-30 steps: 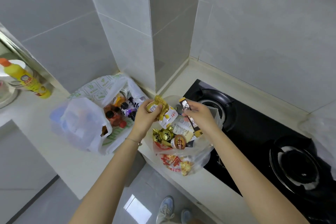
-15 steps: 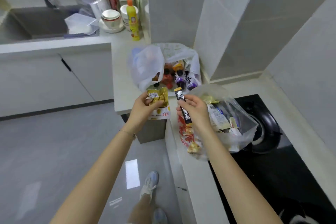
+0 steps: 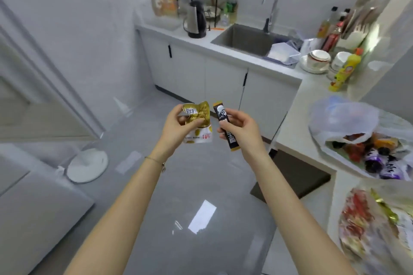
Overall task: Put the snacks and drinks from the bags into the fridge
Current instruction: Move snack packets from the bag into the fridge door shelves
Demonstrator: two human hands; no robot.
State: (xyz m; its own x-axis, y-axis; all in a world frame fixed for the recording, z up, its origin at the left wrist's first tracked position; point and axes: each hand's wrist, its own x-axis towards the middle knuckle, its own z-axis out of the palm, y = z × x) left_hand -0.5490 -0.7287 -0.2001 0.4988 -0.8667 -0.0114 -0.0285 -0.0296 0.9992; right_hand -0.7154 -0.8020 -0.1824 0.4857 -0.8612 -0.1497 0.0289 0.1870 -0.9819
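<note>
1. Snack bag [image 3: 371,230], 4 o'clock, on the surface [image 3: 312,87]: clear plastic with a slack mouth and packets inside. Probably the source of what is in hand.
2. Left grip [image 3: 178,126], centre: thumb and fingers clamped on a gold pouch [image 3: 200,114], with a white pouch [image 3: 201,137] tucked behind it, stacked so one hand carries both.
3. Right grip [image 3: 242,127], just beside, at 3 o'clock: fingers curled round a black stick [image 3: 225,128], taken mid-length and held nearly upright. Both loads hang over the floor, off the surface, apparently in transit.
4. Drinks bag [image 3: 342,118], 2 o'clock: white, mouth towards the viewer, bottles [image 3: 375,163] lying inside, not yet unpacked.
5. Sink [image 3: 245,39], 1 o'clock, and kettle [image 3: 196,20], 12 o'clock: far run.
6. Fridge: not identifiable. A white block at 8 o'clock may be it.
</note>
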